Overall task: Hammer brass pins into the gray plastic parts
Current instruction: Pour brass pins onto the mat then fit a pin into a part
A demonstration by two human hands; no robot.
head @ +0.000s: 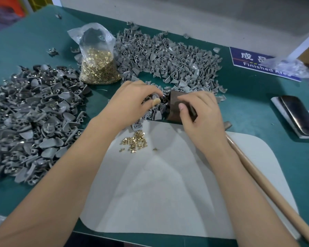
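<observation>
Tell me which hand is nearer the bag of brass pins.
Left. The left hand sits just below and right of the bag of brass pins; the right hand is farther right, resting on the dark metal block.

I am seeing a teal green table cover (248,97) under everything, plain and without pattern. The plastic parts (168,59) behind are showing a light gray, while the pile on the left (30,113) is looking darker gray with small shiny metal spots. The pins in the clear bag (98,68) and the loose pins (135,141) are shining golden yellow. The mat (168,193) is appearing off-white. The block (177,107) is showing dark brown, the hammer handle (268,189) pale wood. The sign (253,63) is blue with white letters. The phone (300,114) is looking glossy black.
</observation>
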